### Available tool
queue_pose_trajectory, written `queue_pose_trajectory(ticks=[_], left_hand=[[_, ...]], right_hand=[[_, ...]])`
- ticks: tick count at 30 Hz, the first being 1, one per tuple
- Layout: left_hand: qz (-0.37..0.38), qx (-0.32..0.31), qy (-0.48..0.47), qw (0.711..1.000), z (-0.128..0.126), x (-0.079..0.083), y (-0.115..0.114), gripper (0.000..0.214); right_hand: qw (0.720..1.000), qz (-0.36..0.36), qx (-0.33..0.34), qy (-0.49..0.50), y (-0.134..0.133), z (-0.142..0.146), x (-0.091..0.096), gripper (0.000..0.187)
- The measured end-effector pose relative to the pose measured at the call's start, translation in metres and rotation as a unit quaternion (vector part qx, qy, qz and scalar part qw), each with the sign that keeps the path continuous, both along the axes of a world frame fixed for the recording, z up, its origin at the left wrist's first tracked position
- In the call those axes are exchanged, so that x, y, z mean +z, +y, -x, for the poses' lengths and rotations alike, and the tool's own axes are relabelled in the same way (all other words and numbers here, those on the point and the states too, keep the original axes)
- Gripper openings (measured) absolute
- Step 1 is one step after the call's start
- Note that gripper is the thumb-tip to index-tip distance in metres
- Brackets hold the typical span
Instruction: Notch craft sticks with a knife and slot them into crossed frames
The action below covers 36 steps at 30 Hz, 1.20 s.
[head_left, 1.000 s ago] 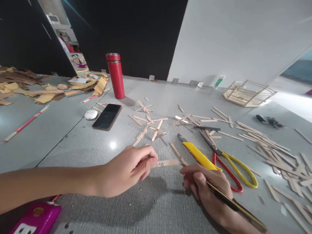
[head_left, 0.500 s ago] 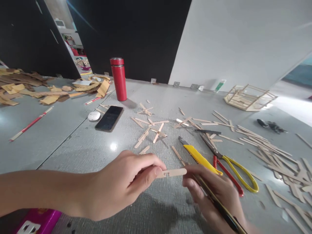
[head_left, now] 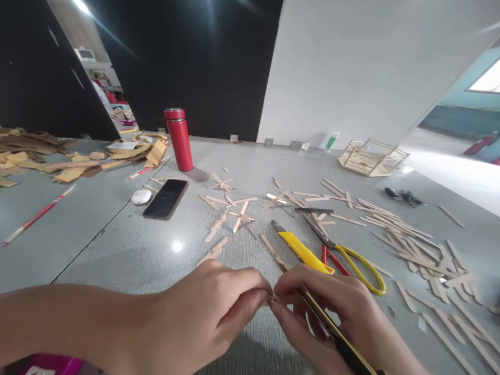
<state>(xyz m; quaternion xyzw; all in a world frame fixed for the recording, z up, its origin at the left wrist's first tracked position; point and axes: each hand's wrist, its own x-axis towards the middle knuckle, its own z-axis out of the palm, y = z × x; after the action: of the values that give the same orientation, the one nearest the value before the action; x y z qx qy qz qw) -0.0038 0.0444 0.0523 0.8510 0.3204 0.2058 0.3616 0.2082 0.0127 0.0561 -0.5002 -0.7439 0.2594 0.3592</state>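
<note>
My left hand (head_left: 211, 317) and my right hand (head_left: 332, 317) meet fingertip to fingertip low in the view, both pinched on a small wooden craft stick (head_left: 271, 300) that is almost hidden between them. My right hand also holds a thin dark pencil (head_left: 324, 323) that runs back along the hand. Just beyond the hands lie a yellow utility knife (head_left: 302, 251) and yellow-and-red scissors (head_left: 344, 252) on the grey table (head_left: 117, 245).
Loose craft sticks (head_left: 230, 208) are scattered mid-table, with a bigger spread of sticks (head_left: 422, 250) at the right. A black phone (head_left: 165, 199), white earbud case (head_left: 141, 196) and red flask (head_left: 178, 139) stand left of centre. Cardboard scraps (head_left: 58, 156) lie far left; a stick frame (head_left: 371, 156) at the back right.
My hands have come together. The stick that jutted out from my left fingers is now pinched by both hands and mostly covered. The view has shifted slightly.
</note>
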Motion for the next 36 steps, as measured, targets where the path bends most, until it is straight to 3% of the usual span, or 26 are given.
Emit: queue_pose_trajectory(ticks=[5,12,19,25,30,36], left_hand=[[0.005,-0.006,0.013,1.0,-0.004,0.0,0.001,0.031],[0.033,0.003,0.005,0.999,-0.006,-0.003,-0.001,0.031],[0.056,0.011,0.006,0.998,-0.007,-0.001,0.0,0.032],[0.114,0.029,-0.021,0.993,-0.008,0.003,0.0,0.03],[0.093,0.028,-0.016,0.995,-0.008,0.004,-0.002,0.028],[0.104,0.01,-0.029,0.994,-0.009,0.001,-0.001,0.028]], right_hand=[[0.999,0.043,0.022,0.011,0.001,-0.004,0.001,0.011],[0.998,0.014,0.038,-0.037,0.0,-0.009,-0.003,0.013],[0.997,0.052,0.033,-0.044,-0.001,-0.01,-0.003,0.018],[0.998,0.006,0.042,-0.047,0.002,-0.01,-0.003,0.021],[0.997,-0.016,0.04,-0.064,0.0,-0.01,-0.003,0.017],[0.996,0.028,0.052,-0.064,-0.002,-0.011,-0.003,0.017]])
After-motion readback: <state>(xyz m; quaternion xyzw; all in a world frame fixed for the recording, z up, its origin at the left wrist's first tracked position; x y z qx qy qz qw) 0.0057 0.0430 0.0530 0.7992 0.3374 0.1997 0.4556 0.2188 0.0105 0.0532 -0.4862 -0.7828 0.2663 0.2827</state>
